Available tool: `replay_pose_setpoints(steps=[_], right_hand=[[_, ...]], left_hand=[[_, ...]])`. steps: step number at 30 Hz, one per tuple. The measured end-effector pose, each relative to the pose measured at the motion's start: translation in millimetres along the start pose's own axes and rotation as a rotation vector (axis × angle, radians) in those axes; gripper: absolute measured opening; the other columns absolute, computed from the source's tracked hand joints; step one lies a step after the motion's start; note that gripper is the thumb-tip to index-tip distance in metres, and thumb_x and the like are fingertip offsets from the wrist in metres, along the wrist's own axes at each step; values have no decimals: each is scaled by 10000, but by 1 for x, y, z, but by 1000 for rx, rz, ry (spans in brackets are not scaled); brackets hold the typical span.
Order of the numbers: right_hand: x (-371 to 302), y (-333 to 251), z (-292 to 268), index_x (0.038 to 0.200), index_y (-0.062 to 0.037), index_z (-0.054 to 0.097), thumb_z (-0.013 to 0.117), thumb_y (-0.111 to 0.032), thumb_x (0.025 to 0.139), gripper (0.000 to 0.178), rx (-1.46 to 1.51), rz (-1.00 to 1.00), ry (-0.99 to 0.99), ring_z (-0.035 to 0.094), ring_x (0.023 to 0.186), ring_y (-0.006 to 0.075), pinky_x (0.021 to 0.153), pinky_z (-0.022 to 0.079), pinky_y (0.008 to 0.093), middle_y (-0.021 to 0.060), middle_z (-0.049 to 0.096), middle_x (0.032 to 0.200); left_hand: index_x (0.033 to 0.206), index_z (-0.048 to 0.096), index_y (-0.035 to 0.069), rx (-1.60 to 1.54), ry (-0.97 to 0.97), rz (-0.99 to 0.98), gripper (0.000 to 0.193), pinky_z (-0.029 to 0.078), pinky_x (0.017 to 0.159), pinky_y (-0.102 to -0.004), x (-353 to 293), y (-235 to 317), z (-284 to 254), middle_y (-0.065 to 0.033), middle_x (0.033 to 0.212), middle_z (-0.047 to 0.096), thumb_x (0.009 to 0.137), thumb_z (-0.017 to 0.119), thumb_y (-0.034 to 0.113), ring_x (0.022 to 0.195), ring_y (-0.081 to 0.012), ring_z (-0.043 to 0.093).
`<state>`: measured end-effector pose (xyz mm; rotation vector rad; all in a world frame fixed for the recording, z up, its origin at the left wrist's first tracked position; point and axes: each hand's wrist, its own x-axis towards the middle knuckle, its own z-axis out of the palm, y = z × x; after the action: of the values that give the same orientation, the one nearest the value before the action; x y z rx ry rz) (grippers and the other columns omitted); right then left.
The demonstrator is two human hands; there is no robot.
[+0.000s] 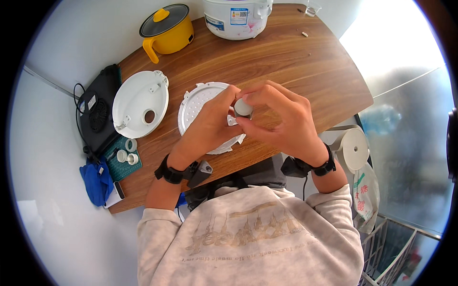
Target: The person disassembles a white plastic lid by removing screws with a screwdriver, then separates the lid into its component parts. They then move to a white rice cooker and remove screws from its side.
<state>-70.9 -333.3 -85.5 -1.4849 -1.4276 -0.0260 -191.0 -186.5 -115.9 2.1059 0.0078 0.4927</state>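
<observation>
Between my hands, over the table's near part, is a small round piece [244, 107] with a pale grey flat top and a darker, shiny side. My right hand [286, 117] pinches it between thumb and fingers. My left hand [207, 125] closes on its left side, with some fingertips hidden behind it. Partly covered by my left hand, a white round plate [192, 106] dotted with small raised spots or holes lies on the wood. To its left rests a white round appliance lid shell [131, 102] with a round hole through it.
White plastic rings and caps [122, 156] sit on a green mat [134, 168]. Beyond are a black flat appliance [101, 107], blue cloth [97, 183], yellow lidded pot [174, 39] and white rice cooker [234, 24]. A small clear cup [312, 9] stands near the far edge of the wooden table [296, 62].
</observation>
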Motion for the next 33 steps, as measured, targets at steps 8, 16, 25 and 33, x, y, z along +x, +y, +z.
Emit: replay_pose_setpoints(steps=[8,16,25,33], right_hand=[[0,-2,-4,998,-79,649,780,-52,772,262,-52,-24,34,649,884,261,730,562,365,89,657,1098],[-5,2,0,1050,-82,664,789,-68,795,284,-65,-90,33,660,917,273,729,568,366,97,631,1062],[-10,0,8,1133,-91,627,707,14,835,327,46,-52,-52,679,788,286,652,574,361,82,657,1033],[-8,2,-5,1085,-91,666,728,4,821,286,-10,-3,-21,695,817,255,661,580,330,75,684,1047]], left_hand=[[1259,541,39,-154,-226,-105,423,566,961,-360,-2,-13,-11,-103,1151,658,888,744,18,1048,-231,686],[1165,522,45,-13,-105,-8,428,597,874,-351,2,-11,1,-116,1084,669,840,801,30,984,-255,700],[1280,564,25,10,-148,22,490,609,827,-343,-4,-18,-3,-110,1122,636,837,767,-26,1023,-262,678],[1242,580,28,-83,-127,-21,444,606,843,-336,3,-14,2,-107,1127,632,846,779,17,1011,-247,677]])
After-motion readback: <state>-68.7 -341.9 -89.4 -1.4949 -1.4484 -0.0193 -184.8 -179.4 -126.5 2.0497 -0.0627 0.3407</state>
